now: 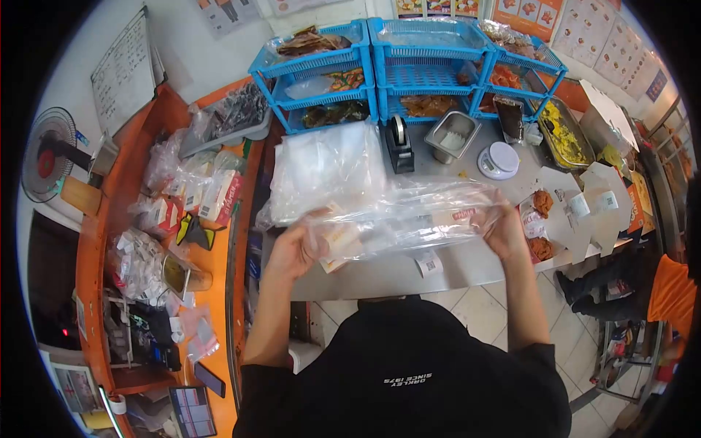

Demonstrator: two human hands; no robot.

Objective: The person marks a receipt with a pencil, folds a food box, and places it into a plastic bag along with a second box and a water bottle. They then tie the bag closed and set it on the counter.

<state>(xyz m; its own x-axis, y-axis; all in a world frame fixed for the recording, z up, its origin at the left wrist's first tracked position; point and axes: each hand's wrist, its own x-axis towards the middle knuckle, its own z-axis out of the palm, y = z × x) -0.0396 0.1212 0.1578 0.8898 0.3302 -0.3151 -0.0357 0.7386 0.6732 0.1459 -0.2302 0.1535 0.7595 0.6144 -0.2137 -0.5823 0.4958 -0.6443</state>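
Observation:
A clear plastic bag (409, 215) is stretched sideways over the steel counter (467, 266), with printed red and white packaging showing through it. My left hand (296, 244) is closed on the bag's left end, its fingers partly behind the film. At the right end my right hand (504, 226) grips the plastic, close to a box of fried chicken (539, 226). A small white label (429, 263) lies on the counter below the bag. Behind my left hand rests a stack of clear bags (328, 168).
Blue stacked trays (372, 95) of food line the back wall. A tape dispenser (398, 144), a metal container (453, 135) and a white scale (499, 160) stand before them. Open cartons (602, 208) are at right, near a person in orange (672, 296). An orange shelf (219, 292) stands left.

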